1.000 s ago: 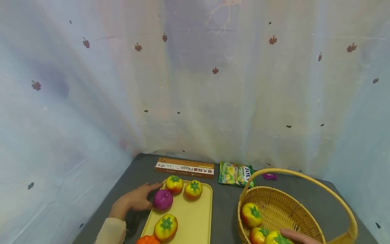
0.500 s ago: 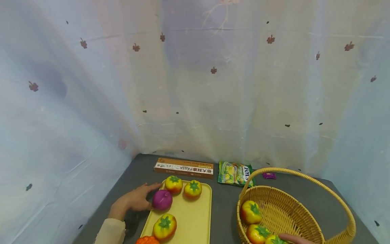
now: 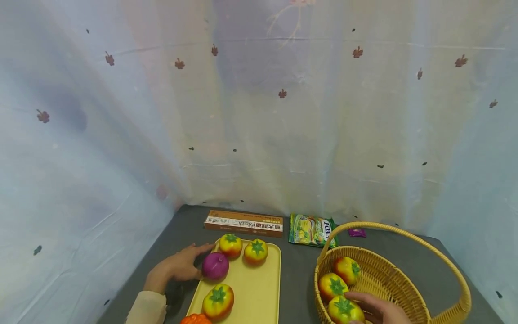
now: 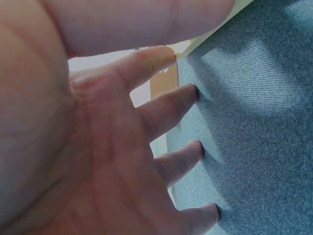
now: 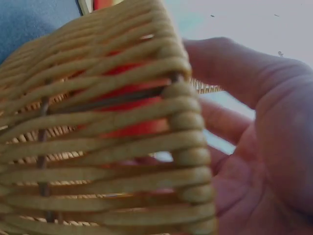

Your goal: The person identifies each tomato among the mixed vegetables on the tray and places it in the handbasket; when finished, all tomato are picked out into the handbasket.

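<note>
My left hand [image 3: 182, 264] lies at the left edge of the yellow tray [image 3: 263, 288], fingers spread beside a purple round toy, perhaps an onion [image 3: 215, 265]. In the left wrist view its fingers [image 4: 166, 112] are nearly straight, with the tips on the dark cloth. Inside the wicker basket [image 3: 388, 270], my right hand [image 3: 380, 308] grips a yellow-red toy persimmon [image 3: 344, 309] with green leaves, finger above and thumb below. Two more persimmons, one in the middle [image 3: 333, 286] and one farther back [image 3: 347, 270], lie by it. The basket wall [image 5: 98, 147] hides much of the grip in the right wrist view.
Several fruits lie on the tray, including a persimmon [image 3: 218, 300] and an orange bumpy one [image 3: 196, 319]. Behind stand a pasta box [image 3: 243, 223], a green snack bag [image 3: 311, 230] and a small purple packet [image 3: 357, 232]. The basket's handle [image 3: 404, 231] arches upward.
My right hand has moved forward and left inside the basket with the front persimmon. The other persimmons there have shifted, one now lying farther back. The left hand stays put.
</note>
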Demonstrator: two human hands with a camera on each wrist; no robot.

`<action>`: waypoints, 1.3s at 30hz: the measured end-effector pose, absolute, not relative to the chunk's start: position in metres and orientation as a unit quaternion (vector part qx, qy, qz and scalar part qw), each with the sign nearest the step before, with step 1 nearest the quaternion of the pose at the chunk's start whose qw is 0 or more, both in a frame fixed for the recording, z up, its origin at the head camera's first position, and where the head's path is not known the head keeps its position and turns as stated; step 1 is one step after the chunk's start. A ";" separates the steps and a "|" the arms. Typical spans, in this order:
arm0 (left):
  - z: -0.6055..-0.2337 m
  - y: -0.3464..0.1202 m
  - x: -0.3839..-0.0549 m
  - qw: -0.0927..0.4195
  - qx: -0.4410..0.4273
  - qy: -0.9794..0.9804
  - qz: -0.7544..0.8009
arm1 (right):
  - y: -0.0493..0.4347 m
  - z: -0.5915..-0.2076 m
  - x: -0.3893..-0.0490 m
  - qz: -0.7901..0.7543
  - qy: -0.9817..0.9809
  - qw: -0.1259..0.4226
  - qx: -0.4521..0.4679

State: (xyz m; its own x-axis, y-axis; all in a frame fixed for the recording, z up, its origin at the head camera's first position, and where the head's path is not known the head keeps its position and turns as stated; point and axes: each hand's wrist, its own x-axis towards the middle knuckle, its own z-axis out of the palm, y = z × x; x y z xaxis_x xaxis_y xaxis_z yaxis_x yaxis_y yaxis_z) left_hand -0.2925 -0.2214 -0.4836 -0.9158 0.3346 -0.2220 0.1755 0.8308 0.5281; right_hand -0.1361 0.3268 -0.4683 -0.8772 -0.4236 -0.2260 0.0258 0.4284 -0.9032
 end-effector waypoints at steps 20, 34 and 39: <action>-0.486 -0.222 -0.292 0.158 0.134 0.943 0.262 | 0.291 -0.446 -0.118 -0.499 0.862 0.092 0.012; -0.483 -0.223 -0.292 0.156 0.140 0.941 0.265 | 0.181 -0.425 -0.154 -0.565 0.786 0.120 -0.220; -0.482 -0.223 -0.291 0.153 0.149 0.940 0.267 | 0.143 -0.433 -0.172 -0.602 0.737 0.154 -0.266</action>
State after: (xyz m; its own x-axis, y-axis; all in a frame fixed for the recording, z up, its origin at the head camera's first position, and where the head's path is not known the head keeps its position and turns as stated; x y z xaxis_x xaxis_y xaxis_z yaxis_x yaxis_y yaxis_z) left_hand -0.2910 -0.2232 -0.4821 -0.9088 0.3613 -0.2087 0.1974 0.8129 0.5479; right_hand -0.1722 0.1430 -0.4334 -0.8113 -0.5774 0.0920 -0.2056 0.1345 -0.9693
